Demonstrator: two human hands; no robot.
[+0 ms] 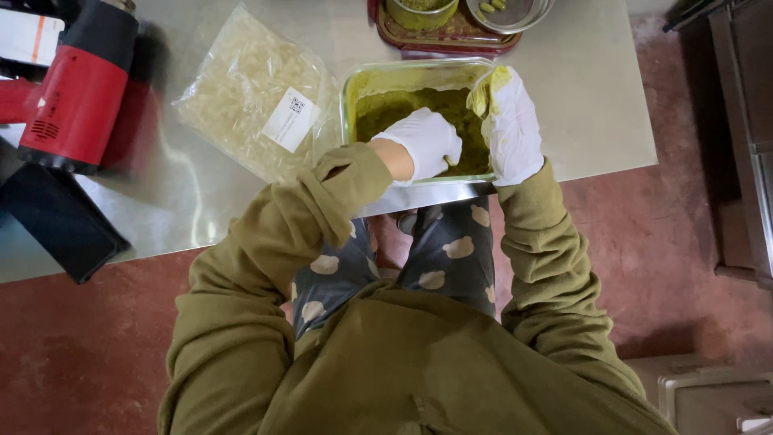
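green-brown paste (pixel 419 109) fills the clear rectangular glass dish (pixel 348 89) at the near edge of the steel bench (pixel 580 89), close to its right corner. to work it well i judge i should press down evenly and drag the mass in from the walls, while the dish stays braced so it cannot slide off the edge. my left hand (pixel 427 143) in its white glove is curled down into the paste, fingers bent and bunched; whether they pinch a lump i cannot tell. my right hand (pixel 511 121), gloved too and smeared yellow-green, lies flat and open-fingered along the dish's right wall, holding nothing. both forearms reach forward over my lap, olive sleeves pushed back, left wrist bare.
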